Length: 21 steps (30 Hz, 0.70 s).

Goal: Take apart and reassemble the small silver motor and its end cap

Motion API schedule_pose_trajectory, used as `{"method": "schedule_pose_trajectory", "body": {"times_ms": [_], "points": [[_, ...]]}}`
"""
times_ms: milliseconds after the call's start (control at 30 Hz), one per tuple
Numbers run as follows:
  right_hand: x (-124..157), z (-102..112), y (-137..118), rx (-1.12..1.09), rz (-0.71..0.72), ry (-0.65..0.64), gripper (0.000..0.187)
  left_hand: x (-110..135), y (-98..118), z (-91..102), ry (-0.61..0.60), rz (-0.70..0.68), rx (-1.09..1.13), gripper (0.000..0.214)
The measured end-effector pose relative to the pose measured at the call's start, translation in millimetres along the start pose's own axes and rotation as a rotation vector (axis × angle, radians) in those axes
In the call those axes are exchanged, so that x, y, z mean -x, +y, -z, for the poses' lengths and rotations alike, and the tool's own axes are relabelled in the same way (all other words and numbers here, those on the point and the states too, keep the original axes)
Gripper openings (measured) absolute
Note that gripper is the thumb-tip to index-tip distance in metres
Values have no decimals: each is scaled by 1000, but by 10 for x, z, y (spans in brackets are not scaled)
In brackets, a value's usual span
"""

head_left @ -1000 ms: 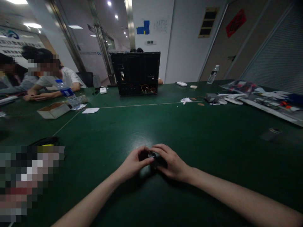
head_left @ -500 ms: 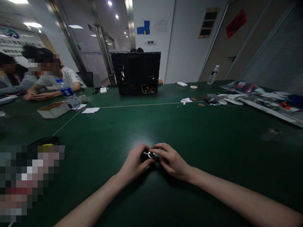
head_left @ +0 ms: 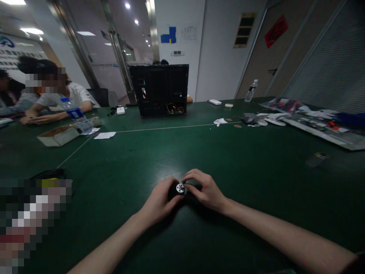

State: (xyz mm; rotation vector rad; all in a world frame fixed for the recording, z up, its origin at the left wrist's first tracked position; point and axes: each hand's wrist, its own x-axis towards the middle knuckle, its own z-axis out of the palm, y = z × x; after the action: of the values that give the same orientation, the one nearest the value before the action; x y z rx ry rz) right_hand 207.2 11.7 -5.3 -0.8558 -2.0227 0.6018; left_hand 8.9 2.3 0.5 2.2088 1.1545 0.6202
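Observation:
Just in front of me, low over the green table [head_left: 159, 148], a small round part [head_left: 180, 188] shows a pale, slotted face with a short metallic stub at its centre. It looks like a little motor, though its body is mostly hidden. My left hand [head_left: 161, 198] curls round it from the left, thumb below and fingers above. From the other side my right hand [head_left: 207, 192] reaches in with bent fingers, and its thumb and fingertips close at the part's right edge by the stub.
A black open-backed case [head_left: 159, 91] stands at the table's far side. To the left are a cardboard box [head_left: 58, 137], a bottle [head_left: 76, 116], white paper [head_left: 105, 135] and a seated person [head_left: 71, 97]. A loaded tray [head_left: 327, 131] and a clear jar [head_left: 317, 160] lie right.
The round part has turned, so its slotted face and stub now show more fully. My right fingers have shifted on it. The whole view has swung slightly to the right.

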Motion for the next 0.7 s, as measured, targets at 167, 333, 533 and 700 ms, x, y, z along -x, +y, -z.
{"method": "schedule_pose_trajectory", "body": {"times_ms": [167, 333, 533, 700], "points": [[11, 71, 93, 136, -36, -125, 10, -2, 41, 24, 11, 53, 11, 21], [17, 29, 128, 206, -67, -258, 12, 8, 36, 27, 43, 57, -8, 21], [11, 22, 111, 220, -79, -266, 15, 29, 23, 29, 40, 47, -28, 20], [-4, 20, 42, 155, -84, -224, 23, 39, 19, 41, 34, 48, -27, 20]]}}
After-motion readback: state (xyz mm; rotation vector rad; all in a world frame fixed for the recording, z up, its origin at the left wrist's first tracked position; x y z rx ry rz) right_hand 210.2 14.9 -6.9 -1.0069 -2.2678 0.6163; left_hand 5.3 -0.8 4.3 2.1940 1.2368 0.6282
